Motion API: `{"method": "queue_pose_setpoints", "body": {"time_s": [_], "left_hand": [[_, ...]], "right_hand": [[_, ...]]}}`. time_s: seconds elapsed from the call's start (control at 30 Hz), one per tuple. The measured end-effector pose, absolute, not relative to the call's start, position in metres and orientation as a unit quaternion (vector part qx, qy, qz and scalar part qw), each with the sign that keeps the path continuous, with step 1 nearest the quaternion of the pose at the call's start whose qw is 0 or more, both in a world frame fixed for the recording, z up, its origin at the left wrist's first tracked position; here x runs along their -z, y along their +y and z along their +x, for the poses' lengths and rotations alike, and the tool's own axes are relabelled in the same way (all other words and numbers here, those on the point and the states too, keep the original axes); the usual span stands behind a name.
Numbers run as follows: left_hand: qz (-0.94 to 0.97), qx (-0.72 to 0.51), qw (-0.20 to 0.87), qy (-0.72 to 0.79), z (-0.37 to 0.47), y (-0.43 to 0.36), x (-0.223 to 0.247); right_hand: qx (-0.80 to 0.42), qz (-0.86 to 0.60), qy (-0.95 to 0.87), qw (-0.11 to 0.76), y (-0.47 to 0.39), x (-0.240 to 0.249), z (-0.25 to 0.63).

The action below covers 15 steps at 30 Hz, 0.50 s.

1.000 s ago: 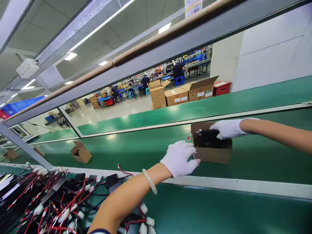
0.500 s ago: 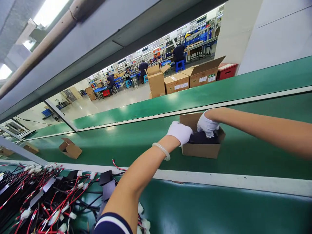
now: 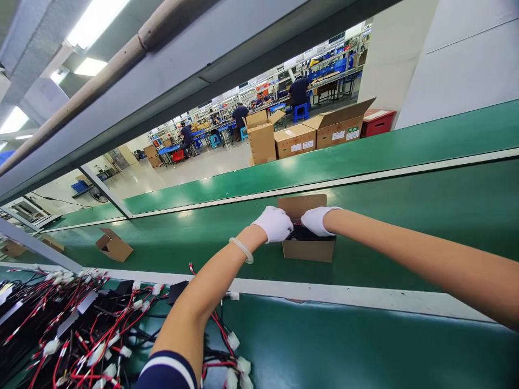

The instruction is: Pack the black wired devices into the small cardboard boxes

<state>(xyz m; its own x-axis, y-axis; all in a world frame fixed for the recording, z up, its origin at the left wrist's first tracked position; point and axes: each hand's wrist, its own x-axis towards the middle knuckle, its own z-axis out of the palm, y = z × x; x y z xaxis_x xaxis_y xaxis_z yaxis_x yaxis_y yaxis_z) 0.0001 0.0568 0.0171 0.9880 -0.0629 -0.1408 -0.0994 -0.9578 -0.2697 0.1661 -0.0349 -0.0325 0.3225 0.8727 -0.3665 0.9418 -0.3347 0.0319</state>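
Note:
A small open cardboard box (image 3: 308,249) stands on the green conveyor belt (image 3: 405,227), with a black part (image 3: 305,234) inside it. My left hand (image 3: 275,223), in a white glove, presses on the black part at the box's left side. My right hand (image 3: 318,220), also gloved, presses on it from the right. The two hands almost touch over the box opening. The box's rear flap (image 3: 302,205) stands up behind them. A pale bangle (image 3: 241,249) circles my left wrist.
A second small open box (image 3: 114,246) lies tipped on the belt to the left. A heap of red, black and white wire harnesses (image 3: 73,324) covers the near bench at lower left. Large cartons (image 3: 308,138) and seated workers are beyond the far belt.
The box has drifted left along the belt. Both hands followed it and lowered the black part into the box. The camera view has tilted down slightly.

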Motion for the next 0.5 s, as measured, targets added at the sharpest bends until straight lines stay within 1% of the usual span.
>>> {"method": "queue_pose_setpoints", "body": {"time_s": [0.17,0.33,0.5], "left_hand": [[-0.983,-0.063,0.162,0.053,-0.036,0.072,-0.024],[-0.980,-0.107,0.163,0.029,-0.040,0.069,-0.016],[-0.979,-0.150,0.139,-0.013,-0.032,0.064,-0.012]], "right_hand": [[0.118,0.806,0.570,0.105,-0.029,0.027,0.140],[0.068,0.789,0.603,0.094,-0.032,0.005,0.116],[0.117,0.756,0.631,0.127,-0.013,-0.004,0.095]]}}
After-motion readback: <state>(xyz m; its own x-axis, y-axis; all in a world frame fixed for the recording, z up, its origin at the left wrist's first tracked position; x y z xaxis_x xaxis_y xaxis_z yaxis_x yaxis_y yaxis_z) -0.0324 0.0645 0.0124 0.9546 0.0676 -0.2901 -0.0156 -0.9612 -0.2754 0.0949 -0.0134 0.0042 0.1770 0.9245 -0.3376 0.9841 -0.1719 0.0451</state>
